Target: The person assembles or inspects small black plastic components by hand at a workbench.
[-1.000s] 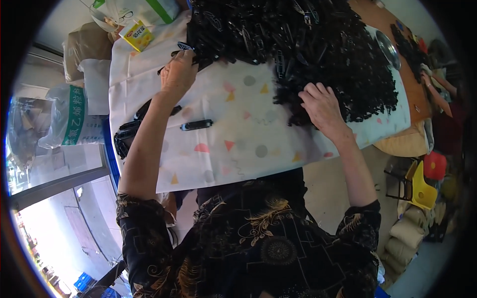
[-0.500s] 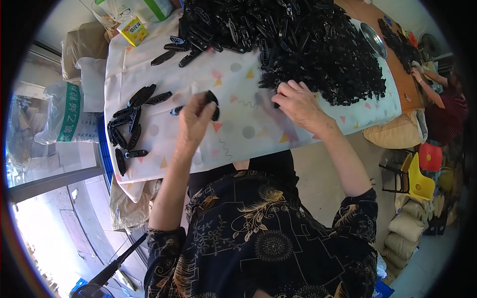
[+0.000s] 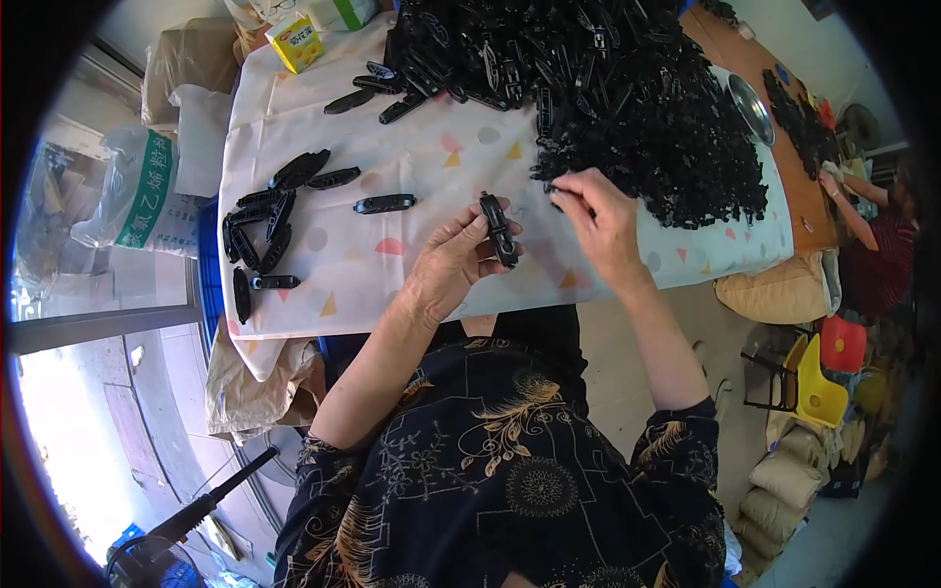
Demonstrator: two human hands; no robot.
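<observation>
Left hand (image 3: pixel 451 267) grips a slim black part (image 3: pixel 499 231) above the surface (image 3: pixel 343 265), just inside its near edge; right hand (image 3: pixel 603 223) pinches a tiny dark piece (image 3: pixel 554 189), and too light a hold could drop it

Daylight glares white at the lower left of a workroom, beneath a grey metal frame (image 3: pixel 118 321), with a pale wall (image 3: pixel 110 27) rising at the upper left. A cloth-covered table (image 3: pixel 323 230), white and printed with coloured shapes, meets a brown tabletop (image 3: pixel 810 223) at right, where yellow (image 3: pixel 818 384) and red chairs (image 3: pixel 843 345) stand on pale flooring (image 3: pixel 610 358) near stacked beige sacks (image 3: pixel 784 472).
</observation>
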